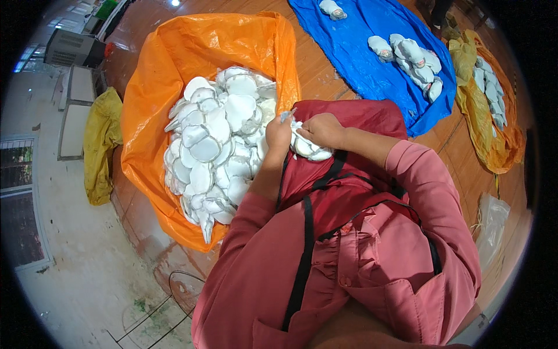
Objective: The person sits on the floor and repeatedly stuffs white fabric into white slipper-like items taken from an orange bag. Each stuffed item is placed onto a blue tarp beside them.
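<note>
Over my lap, covered by a dark red apron (372, 119), I hold a bunch of flat, rounded white pieces (312, 151); their material cannot be made out. My left hand (279, 134) is closed at the bunch's left side, with a scrap of pale, clear film poking out above the fingers. Close beside it, my right hand (324, 130) is closed in a fist-like grip at the bunch's upper edge. The fingers hide part of what they grip. Left of my hands, a large heap of similar white pieces (203, 148) fills an open orange sack (154, 70).
A blue tarp (360, 70) at the far right carries several white bundles (415, 58). Further right, an orange and yellow sack (505, 139) holds more white pieces. A yellow sack (100, 145) lies by the left wall. Clear plastic (493, 227) lies right of me on the tiled floor.
</note>
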The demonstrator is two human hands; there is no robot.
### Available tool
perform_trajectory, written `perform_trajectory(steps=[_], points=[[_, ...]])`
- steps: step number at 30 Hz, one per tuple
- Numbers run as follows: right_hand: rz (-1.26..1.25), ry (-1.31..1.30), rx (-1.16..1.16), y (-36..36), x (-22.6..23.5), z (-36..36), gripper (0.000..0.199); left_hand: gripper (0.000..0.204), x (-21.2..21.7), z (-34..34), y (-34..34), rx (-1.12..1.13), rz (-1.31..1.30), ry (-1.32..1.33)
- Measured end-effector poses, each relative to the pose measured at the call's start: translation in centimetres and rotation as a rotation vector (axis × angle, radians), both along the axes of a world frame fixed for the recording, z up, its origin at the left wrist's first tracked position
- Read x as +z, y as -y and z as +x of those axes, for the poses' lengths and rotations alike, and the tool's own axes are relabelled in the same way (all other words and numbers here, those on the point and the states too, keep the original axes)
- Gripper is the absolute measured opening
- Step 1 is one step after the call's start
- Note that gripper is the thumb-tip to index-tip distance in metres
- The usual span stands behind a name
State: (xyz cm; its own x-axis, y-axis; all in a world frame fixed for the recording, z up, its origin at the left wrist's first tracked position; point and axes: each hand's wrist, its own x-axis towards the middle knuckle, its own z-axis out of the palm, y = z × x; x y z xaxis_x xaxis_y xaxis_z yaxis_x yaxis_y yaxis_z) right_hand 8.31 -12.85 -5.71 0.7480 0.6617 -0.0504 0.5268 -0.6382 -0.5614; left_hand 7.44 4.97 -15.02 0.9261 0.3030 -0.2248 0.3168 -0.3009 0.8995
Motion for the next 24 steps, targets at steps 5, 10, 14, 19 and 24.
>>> perform_trajectory(steps=[5, 10, 14, 19, 24], points=[[0.024, 0.005, 0.029, 1.0, -0.6, -0.3, 0.039, 0.014, -1.5, 0.9, -0.1, 0.068, -0.281, -0.078], [0.053, -0.028, 0.026, 1.5, -0.8, -0.8, 0.038, 0.012, -1.6, 1.1, 0.1, 0.126, -0.378, -0.105], [0.127, -0.04, -0.024, 1.9, -1.1, -2.3, 0.039, 0.023, -1.8, 0.8, 0.2, 0.175, -0.4, -0.11], [0.204, -0.165, -0.126, 2.1, -1.1, -4.1, 0.044, 0.02, 3.6, -0.4, 1.5, 0.096, -0.181, 0.093], [0.349, -0.377, -0.036, 4.5, 1.8, -4.7, 0.043, 0.02, 8.3, -2.4, 0.8, -0.179, 0.008, 0.471]])
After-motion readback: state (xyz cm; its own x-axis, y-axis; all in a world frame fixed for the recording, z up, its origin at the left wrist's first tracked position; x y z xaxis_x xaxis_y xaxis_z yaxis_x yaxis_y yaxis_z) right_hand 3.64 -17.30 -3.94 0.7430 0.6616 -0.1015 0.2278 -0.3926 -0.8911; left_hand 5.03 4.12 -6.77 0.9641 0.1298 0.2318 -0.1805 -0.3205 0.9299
